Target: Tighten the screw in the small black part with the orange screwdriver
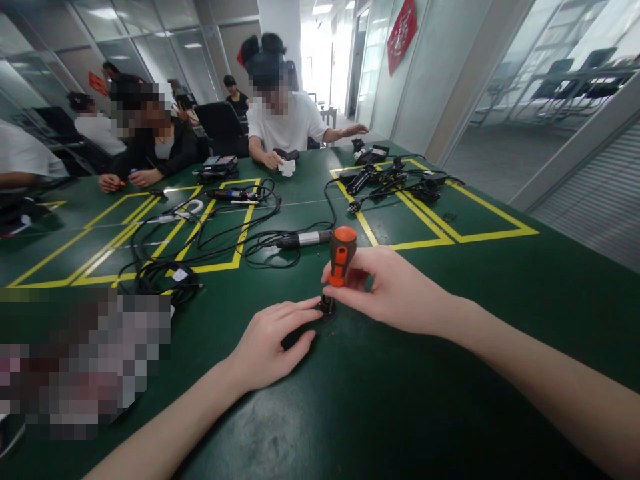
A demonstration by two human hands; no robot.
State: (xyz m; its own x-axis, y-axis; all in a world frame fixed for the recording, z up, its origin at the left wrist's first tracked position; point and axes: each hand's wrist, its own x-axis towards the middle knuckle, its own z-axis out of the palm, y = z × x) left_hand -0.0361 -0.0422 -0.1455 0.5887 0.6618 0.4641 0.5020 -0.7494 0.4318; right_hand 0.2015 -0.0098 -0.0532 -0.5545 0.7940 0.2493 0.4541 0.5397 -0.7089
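Note:
An orange and dark grey screwdriver stands nearly upright, its handle pinched between the thumb and fingers of my right hand. Its lower end points down at a small round black part on the green table. My left hand lies low over the tabletop with fingers stretched out. Its fingertips touch the left side of the black part, while the thumb is apart from it. The screwdriver's tip is hidden at the part, so I cannot tell whether they touch.
Beyond my hands lies a black and silver cylindrical tool with a coiled cable. Black cables and adapters lie at the back right, more cables at the left. A co-worker opposite holds a white piece. Yellow tape marks the table.

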